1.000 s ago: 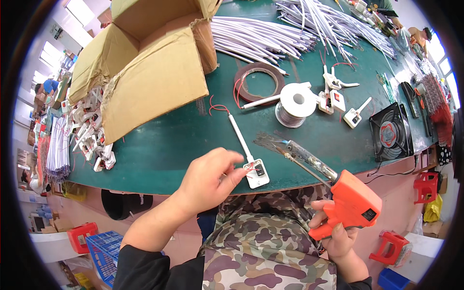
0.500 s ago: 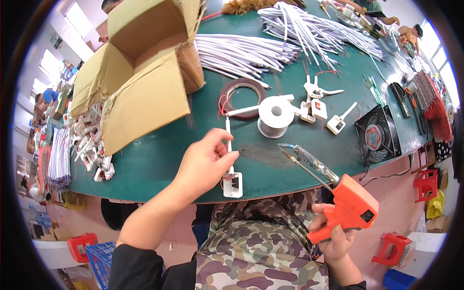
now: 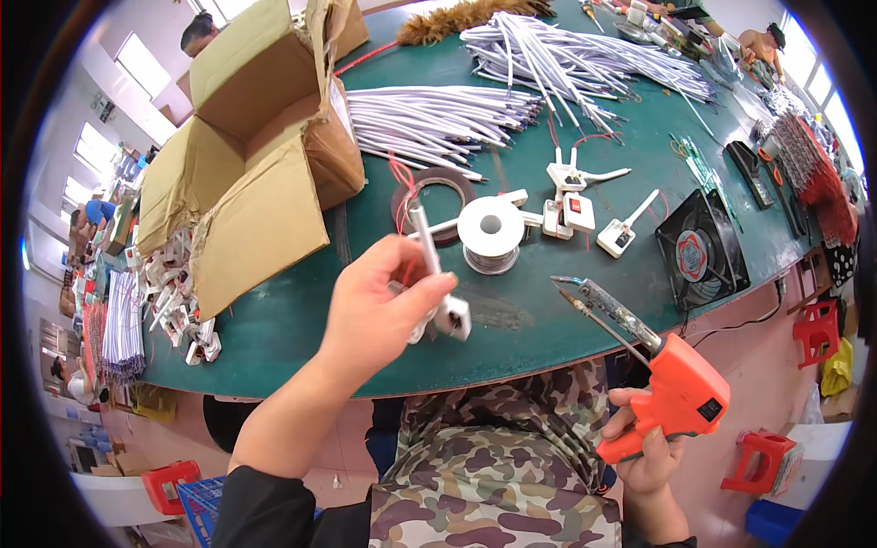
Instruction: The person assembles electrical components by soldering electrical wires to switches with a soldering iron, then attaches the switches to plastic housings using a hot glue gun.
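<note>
One slim white tube [image 3: 425, 239] with boxy white housing [image 3: 455, 318] and red wires [image 3: 399, 172]: flat on the green tabletop [image 3: 301, 342] earlier, now tilted up off it, left hand [image 3: 376, 297] pinching the tube thumb to fingers. Right hand [image 3: 650, 455] stays wrapped round the orange pistol-shaped soldering iron [image 3: 687, 391].

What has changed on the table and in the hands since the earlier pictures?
The left hand has closed on the white tube and lifted it, with its switch box, up from the table, where it lay one second ago. The right hand still holds the soldering gun; the spool and fan stay in place, although the camera view has shifted.
</note>
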The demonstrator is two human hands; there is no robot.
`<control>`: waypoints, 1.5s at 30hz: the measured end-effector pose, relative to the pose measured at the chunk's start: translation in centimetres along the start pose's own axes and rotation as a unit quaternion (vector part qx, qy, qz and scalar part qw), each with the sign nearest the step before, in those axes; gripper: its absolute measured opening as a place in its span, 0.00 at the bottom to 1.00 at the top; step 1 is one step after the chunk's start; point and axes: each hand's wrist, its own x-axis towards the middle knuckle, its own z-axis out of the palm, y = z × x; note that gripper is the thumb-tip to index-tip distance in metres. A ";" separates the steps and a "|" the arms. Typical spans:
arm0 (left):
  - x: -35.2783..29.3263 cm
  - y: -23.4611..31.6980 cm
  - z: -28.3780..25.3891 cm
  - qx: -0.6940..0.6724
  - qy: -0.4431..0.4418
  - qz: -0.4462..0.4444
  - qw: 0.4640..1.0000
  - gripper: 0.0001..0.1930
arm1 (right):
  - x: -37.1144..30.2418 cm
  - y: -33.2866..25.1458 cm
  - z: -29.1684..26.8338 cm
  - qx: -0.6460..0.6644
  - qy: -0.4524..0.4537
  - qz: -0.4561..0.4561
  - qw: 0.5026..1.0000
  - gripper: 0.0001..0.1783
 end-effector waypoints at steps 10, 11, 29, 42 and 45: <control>2.8 -0.4 3.1 0.137 0.018 0.085 0.987 0.09 | 0.0 0.0 -0.5 -0.012 0.014 -0.014 1.000 0.29; 2.8 -0.6 3.3 0.141 0.020 0.090 0.986 0.10 | 0.0 0.0 -0.5 -0.011 0.015 -0.013 1.000 0.29; 1.1 -1.4 1.2 0.212 0.031 0.118 0.970 0.12 | 0.0 0.1 -0.3 -0.003 0.028 0.001 1.000 0.28; 0.3 -3.7 0.0 0.283 -0.110 0.214 0.928 0.05 | -0.6 1.1 -0.3 0.013 -0.014 0.045 0.999 0.34; 0.3 -4.1 0.5 0.308 -0.100 0.260 0.910 0.06 | -0.6 1.1 0.1 -0.001 -0.020 0.051 0.998 0.34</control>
